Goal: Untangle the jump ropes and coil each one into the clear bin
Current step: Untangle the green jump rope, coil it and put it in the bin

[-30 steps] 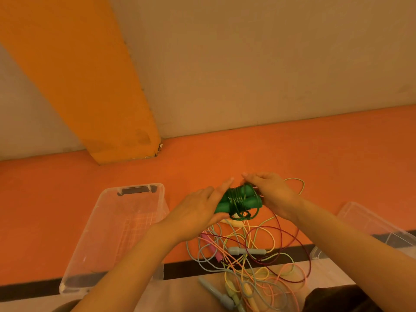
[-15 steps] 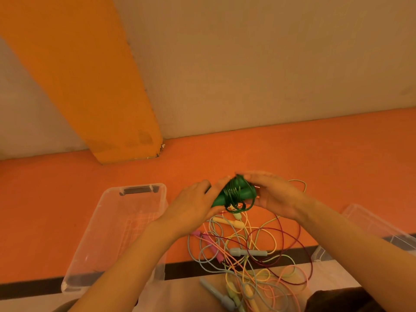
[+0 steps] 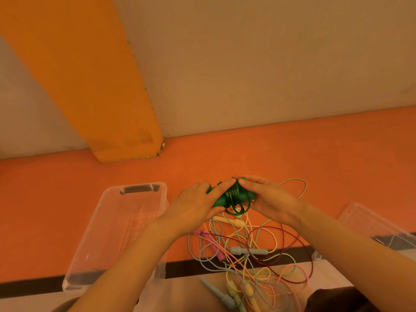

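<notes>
Orange floor; both hands' grip clasps green rope [image 3: 234, 195] above tangled ropes [image 3: 249, 251].

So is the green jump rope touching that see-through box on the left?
Apart. The head view shows the green jump rope gripped by the left hand and right hand, with orange floor between it and the clear bin.

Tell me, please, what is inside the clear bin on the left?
No rope shows inside the clear bin; only its ribbed base is visible. The left forearm covers its near right corner, so that part cannot be checked.
</notes>
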### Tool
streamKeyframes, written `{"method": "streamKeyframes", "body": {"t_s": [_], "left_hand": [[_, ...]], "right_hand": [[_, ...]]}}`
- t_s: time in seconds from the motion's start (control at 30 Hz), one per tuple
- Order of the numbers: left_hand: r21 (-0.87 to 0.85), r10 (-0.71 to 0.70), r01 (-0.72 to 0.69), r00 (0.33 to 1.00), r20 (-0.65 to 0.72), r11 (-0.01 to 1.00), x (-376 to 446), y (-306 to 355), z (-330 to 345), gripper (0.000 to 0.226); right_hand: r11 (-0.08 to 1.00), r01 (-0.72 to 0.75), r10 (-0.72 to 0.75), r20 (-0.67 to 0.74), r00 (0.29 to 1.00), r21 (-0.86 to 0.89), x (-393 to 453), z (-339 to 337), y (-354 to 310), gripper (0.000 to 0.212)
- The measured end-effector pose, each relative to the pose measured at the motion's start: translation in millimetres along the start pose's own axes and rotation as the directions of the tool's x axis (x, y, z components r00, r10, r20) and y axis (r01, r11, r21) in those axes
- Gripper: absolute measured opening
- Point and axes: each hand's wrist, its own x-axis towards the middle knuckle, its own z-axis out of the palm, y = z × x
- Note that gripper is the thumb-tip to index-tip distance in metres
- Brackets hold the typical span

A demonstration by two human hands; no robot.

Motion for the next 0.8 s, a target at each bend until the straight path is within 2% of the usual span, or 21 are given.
{"method": "streamKeyframes", "body": {"t_s": [0.2,0.37,0.5,0.6,0.7,0.8], "left_hand": [[-0.048,-0.014,0.014,1.0,-0.009,0.999,-0.1,0.4,1.4,0.069],[-0.065,-0.077,0.075,0.997,-0.016,0.995,-0.9,2.2,2.3,0.08],[-0.054,-0.115,0.114,0.993,-0.023,0.992,1.8,5.0,3.2,0.08],[-0.051,-0.179,0.176,0.982,-0.057,0.983,3.9,9.4,5.1,0.079],[-0.19,-0.306,0.282,0.946,-0.108,0.94,6.7,15.2,8.1,0.082],[-0.366,-0.419,0.353,0.9,-0.12,0.861,9.6,22.7,8.3,0.081]], "right_hand": [[1.0,0.011,-0.011,0.001,1.0,0.005,0.8,2.2,3.0,0.022],[0.998,-0.059,0.059,0.0,0.998,-0.032,1.0,3.7,2.5,0.029],[0.991,-0.065,0.073,-0.071,0.995,0.115,2.9,8.8,2.1,0.031],[0.974,-0.073,0.11,-0.163,0.98,0.216,3.2,11.2,4.2,0.047],[0.943,-0.099,0.156,-0.161,0.974,0.317,0.0,18.0,12.9,0.046],[0.938,-0.073,0.108,-0.086,0.99,0.339,-2.0,29.2,23.5,0.026]]}}
